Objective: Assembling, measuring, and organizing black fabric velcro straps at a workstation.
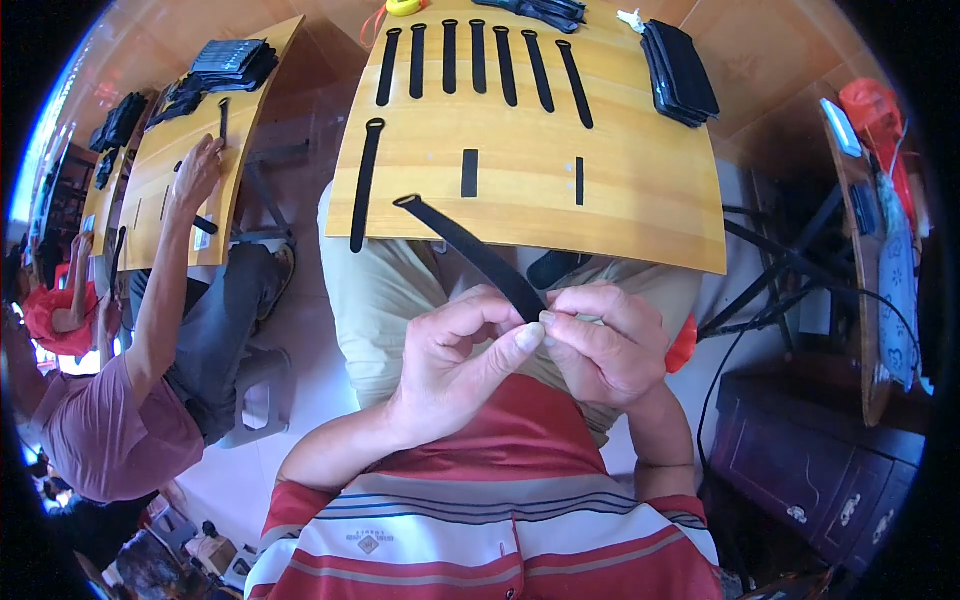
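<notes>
A black fabric strap (475, 250) with a looped end slants up and left from my fingers, over the near edge of the wooden table (520, 225). Its lower end is pinched between the thumb and fingers of my left hand (455, 350). My right hand (605, 340) is closed at the same end, its fingertips touching the left thumb; what sits in its pinch is partly hidden. Another strap (367, 185) lies along the table's left side, and several more, such as one strap (478, 58), form a row across the far part.
Two dark strips (469, 173) (580, 181) lie mid-table. A stack of black straps (680, 72) sits at the far right corner, with a black bundle (535, 10) and yellow tape roll (404, 6) at the back. To the left, a co-worker's hand (198, 172) works at another table. A dark cabinet (810, 470) stands right.
</notes>
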`<state>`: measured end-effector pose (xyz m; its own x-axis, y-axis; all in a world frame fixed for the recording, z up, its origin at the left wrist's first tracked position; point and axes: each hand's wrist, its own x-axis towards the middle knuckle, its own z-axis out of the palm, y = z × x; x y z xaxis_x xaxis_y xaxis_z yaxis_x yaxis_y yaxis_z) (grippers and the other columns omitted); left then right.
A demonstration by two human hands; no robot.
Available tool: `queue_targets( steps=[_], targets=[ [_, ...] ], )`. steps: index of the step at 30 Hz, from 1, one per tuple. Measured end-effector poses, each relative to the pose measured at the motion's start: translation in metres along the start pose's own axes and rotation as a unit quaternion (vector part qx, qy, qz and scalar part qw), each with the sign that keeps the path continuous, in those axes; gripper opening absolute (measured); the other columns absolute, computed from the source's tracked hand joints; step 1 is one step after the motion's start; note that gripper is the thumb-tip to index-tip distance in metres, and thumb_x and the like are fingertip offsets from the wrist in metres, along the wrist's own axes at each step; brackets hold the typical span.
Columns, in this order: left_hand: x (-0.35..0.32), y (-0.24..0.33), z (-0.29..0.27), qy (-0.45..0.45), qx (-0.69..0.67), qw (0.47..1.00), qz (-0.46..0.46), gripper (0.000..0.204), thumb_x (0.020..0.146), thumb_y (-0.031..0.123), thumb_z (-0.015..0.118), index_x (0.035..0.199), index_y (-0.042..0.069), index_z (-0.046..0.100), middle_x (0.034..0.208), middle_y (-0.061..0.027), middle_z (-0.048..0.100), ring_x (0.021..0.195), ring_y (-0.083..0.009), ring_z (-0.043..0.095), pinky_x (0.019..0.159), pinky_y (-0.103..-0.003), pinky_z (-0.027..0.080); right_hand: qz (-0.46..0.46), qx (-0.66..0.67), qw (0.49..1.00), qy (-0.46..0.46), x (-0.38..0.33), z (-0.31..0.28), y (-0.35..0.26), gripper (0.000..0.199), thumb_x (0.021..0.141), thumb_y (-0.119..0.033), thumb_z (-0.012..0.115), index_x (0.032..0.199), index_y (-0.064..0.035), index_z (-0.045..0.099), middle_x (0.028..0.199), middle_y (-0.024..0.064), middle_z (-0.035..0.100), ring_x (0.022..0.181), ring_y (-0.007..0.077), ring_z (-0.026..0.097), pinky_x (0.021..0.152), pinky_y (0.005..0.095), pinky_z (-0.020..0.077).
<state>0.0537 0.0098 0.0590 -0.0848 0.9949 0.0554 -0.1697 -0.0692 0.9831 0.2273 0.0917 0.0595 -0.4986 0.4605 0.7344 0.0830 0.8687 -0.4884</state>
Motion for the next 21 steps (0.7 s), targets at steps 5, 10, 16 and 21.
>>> queue_targets(
  steps=[5,10,16,21],
  targets=[
    [0.007,0.004,-0.003,-0.043,0.010,0.999,-0.006,0.012,0.093,0.008,0.070,0.098,-0.003,0.069,0.089,-0.0041,0.064,0.078,-0.0074,0.055,0.066,-0.022,0.045,-0.016,-0.004,1.000,0.004,0.002,-0.003,0.004,0.026,0.072,0.002,0.078,0.097,-0.0012,0.069,0.087,0.0103,0.066,0.064,0.0187,0.064,0.049,0.0295,0.0499],
    [0.012,-0.003,-0.012,-0.086,0.045,0.995,-0.007,0.013,0.094,0.007,0.068,0.103,-0.004,0.069,0.092,-0.0055,0.063,0.079,-0.0081,0.057,0.067,-0.022,0.046,0.006,0.003,1.000,-0.017,-0.001,-0.006,0.005,0.025,0.074,0.001,0.078,0.098,-0.0010,0.070,0.089,0.0111,0.066,0.065,0.0196,0.065,0.051,0.0299,0.0508],
    [0.014,-0.004,-0.011,-0.111,0.020,0.994,-0.007,0.013,0.096,0.005,0.066,0.104,-0.004,0.067,0.094,-0.0056,0.062,0.081,-0.0081,0.057,0.068,-0.022,0.047,0.036,0.045,0.998,-0.024,-0.008,-0.008,0.009,0.021,0.079,0.001,0.076,0.099,-0.0002,0.069,0.089,0.0122,0.066,0.066,0.0204,0.066,0.053,0.0304,0.0517],
    [0.017,-0.004,-0.012,-0.137,0.032,0.990,-0.017,0.012,0.096,0.005,0.065,0.104,-0.004,0.067,0.093,-0.0051,0.061,0.081,-0.0078,0.057,0.067,-0.023,0.047,0.059,0.075,0.995,-0.015,-0.011,-0.007,0.010,0.019,0.081,0.001,0.075,0.099,0.0006,0.069,0.090,0.0132,0.066,0.067,0.0202,0.066,0.054,0.0305,0.0518]
  ],
)
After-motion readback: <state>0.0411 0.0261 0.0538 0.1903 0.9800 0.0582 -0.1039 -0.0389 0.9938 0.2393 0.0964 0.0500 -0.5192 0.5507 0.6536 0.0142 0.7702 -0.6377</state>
